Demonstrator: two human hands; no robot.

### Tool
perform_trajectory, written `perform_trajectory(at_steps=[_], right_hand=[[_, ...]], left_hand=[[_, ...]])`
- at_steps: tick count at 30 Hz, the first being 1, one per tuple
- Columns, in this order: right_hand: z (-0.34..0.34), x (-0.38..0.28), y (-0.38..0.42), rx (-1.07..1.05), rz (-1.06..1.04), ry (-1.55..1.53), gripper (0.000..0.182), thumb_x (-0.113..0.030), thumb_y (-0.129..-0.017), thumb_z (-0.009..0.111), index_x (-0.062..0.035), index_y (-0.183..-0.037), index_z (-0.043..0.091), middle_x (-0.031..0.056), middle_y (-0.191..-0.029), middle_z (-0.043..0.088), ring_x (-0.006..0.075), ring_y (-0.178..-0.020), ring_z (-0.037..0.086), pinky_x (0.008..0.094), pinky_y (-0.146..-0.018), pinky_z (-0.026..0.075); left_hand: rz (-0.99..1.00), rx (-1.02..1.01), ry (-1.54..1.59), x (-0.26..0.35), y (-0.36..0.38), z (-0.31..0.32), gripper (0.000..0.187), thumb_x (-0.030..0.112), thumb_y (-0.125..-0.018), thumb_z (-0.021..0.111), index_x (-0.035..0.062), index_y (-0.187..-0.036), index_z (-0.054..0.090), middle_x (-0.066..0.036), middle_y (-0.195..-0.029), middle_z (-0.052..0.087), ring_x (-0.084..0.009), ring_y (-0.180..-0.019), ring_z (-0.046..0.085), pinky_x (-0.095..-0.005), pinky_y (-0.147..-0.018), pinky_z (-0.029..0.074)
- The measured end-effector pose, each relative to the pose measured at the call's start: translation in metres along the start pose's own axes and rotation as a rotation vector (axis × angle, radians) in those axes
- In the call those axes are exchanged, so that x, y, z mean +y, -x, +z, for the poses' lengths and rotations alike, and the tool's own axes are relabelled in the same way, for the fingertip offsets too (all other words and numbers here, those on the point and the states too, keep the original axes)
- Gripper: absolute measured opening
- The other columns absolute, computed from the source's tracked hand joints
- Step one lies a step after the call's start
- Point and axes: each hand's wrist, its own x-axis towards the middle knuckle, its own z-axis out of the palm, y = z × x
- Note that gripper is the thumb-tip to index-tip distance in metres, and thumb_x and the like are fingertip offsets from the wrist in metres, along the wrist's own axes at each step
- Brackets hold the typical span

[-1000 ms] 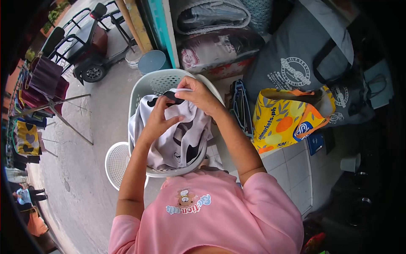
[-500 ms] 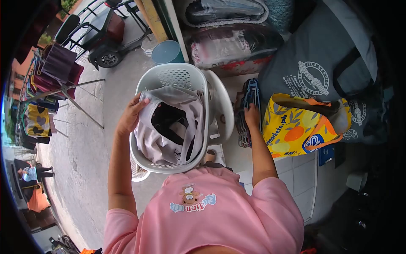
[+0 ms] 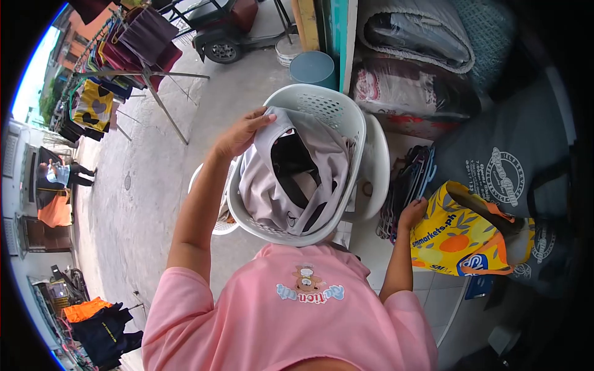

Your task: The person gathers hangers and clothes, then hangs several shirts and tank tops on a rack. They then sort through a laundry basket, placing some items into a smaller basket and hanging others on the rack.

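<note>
A light grey garment (image 3: 260, 185) with a dark inside and a small black logo lies bunched in a white plastic laundry basket (image 3: 362, 133). My left hand (image 3: 244, 131) is closed on the garment's upper left edge, by the basket's rim. To the right of the basket, a stack of dark and blue clothes hangers (image 3: 405, 182) stands on a pale surface. My right hand (image 3: 413, 213) is at the right side of this stack with its fingers curled on a hanger; the fingertips are partly hidden. Touching or close to that hand is a yellow shopping bag (image 3: 448, 232).
A white plastic chair (image 3: 378, 161) stands behind the basket. Large dark grey bags (image 3: 476, 133) and plastic-wrapped bedding (image 3: 411, 86) sit at the right. Beyond are a blue-grey bucket (image 3: 312, 69), a clothes rack (image 3: 148, 77), a parked vehicle (image 3: 223, 37) and a distant person (image 3: 59, 174).
The view has swung, so the basket and bags sit farther right. My right hand has shifted from the top of the hangers to their side near the yellow bag. The left keeps hold of the garment.
</note>
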Motion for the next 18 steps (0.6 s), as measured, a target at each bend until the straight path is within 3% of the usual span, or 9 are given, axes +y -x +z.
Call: perform_trajectory(at_steps=[3,6,8,9,11,12,14,16,18], right_hand=[[-0.038,-0.022,0.000,0.084,0.010,-0.219,0.024,-0.016,-0.092,0.041,0.0020,-0.107,0.047,0.0203,-0.102,0.055,0.0303,-0.092,0.057,0.0344,-0.078,0.047],[-0.088,-0.059,0.021,0.000,-0.079,-0.577,0.027,-0.020,-0.092,0.044,0.0010,-0.109,0.048,0.0186,-0.102,0.057,0.0224,-0.087,0.059,0.0294,-0.071,0.048],[-0.107,-0.058,0.033,-0.142,-0.141,-0.693,0.027,-0.020,-0.091,0.046,0.0011,-0.107,0.053,0.0159,-0.096,0.061,0.0216,-0.081,0.061,0.0292,-0.067,0.049],[-0.121,-0.067,0.037,-0.137,-0.145,-0.695,0.027,-0.020,-0.091,0.046,0.0011,-0.107,0.053,0.0159,-0.096,0.061,0.0216,-0.081,0.061,0.0292,-0.067,0.049],[-0.153,-0.089,0.044,-0.342,-0.439,-0.602,0.024,-0.018,-0.090,0.049,0.0002,-0.102,0.059,0.0130,-0.085,0.064,0.0210,-0.073,0.062,0.0286,-0.062,0.048],[-0.164,-0.100,0.047,-0.333,-0.442,-0.600,0.024,-0.018,-0.090,0.049,0.0002,-0.102,0.059,0.0130,-0.085,0.064,0.0210,-0.073,0.062,0.0286,-0.062,0.048],[-0.176,-0.120,0.050,-0.460,-0.643,-0.492,0.020,-0.016,-0.088,0.051,-0.0009,-0.097,0.061,0.0117,-0.079,0.065,0.0218,-0.067,0.062,0.0297,-0.056,0.047],[-0.169,-0.132,0.054,-0.466,-0.670,-0.450,0.017,-0.016,-0.087,0.052,-0.0025,-0.094,0.060,0.0123,-0.076,0.063,0.0249,-0.062,0.061,0.0326,-0.054,0.046],[-0.158,-0.147,0.057,-0.431,-0.833,-0.342,0.015,-0.017,-0.086,0.053,-0.0037,-0.091,0.058,0.0127,-0.076,0.062,0.0285,-0.064,0.061,0.0350,-0.054,0.046]], left_hand=[[-0.019,0.002,0.019,0.000,-0.002,-0.004,0.048,0.021,-0.084,0.057,-0.0038,-0.122,0.040,-0.010,-0.106,0.056,-0.0137,-0.089,0.057,-0.0241,-0.081,0.046],[-0.007,-0.031,0.043,-0.004,-0.004,-0.008,0.049,0.020,-0.084,0.057,-0.0041,-0.123,0.039,-0.010,-0.106,0.056,-0.0139,-0.090,0.057,-0.0244,-0.082,0.046],[-0.001,-0.032,0.039,-0.004,-0.006,-0.011,0.051,0.020,-0.083,0.058,-0.0043,-0.123,0.039,-0.010,-0.107,0.056,-0.0140,-0.091,0.057,-0.0246,-0.083,0.046],[-0.005,-0.037,0.040,-0.005,-0.006,-0.012,0.052,0.021,-0.083,0.058,-0.0047,-0.123,0.038,-0.010,-0.108,0.056,-0.0138,-0.091,0.057,-0.0245,-0.083,0.046],[-0.003,-0.050,0.042,-0.006,-0.009,-0.013,0.053,0.021,-0.083,0.058,-0.0050,-0.124,0.037,-0.011,-0.108,0.056,-0.0137,-0.092,0.057,-0.0245,-0.083,0.046],[-0.001,-0.037,0.039,-0.007,-0.010,-0.014,0.053,0.021,-0.083,0.059,-0.0052,-0.123,0.037,-0.010,-0.108,0.056,-0.0135,-0.091,0.057,-0.0245,-0.083,0.046],[0.007,-0.028,0.038,-0.006,-0.010,-0.012,0.053,0.021,-0.083,0.059,-0.0054,-0.123,0.037,-0.010,-0.107,0.056,-0.0132,-0.090,0.057,-0.0245,-0.082,0.047],[0.004,-0.057,0.035,-0.004,-0.007,-0.008,0.051,0.021,-0.083,0.059,-0.0055,-0.122,0.039,-0.010,-0.108,0.055,-0.0118,-0.090,0.057,-0.0239,-0.081,0.047],[0.025,-0.069,0.017,-0.001,-0.004,0.003,0.048,0.022,-0.083,0.059,-0.0022,-0.120,0.043,-0.008,-0.105,0.057,-0.0143,-0.088,0.058,-0.0252,-0.079,0.047]])
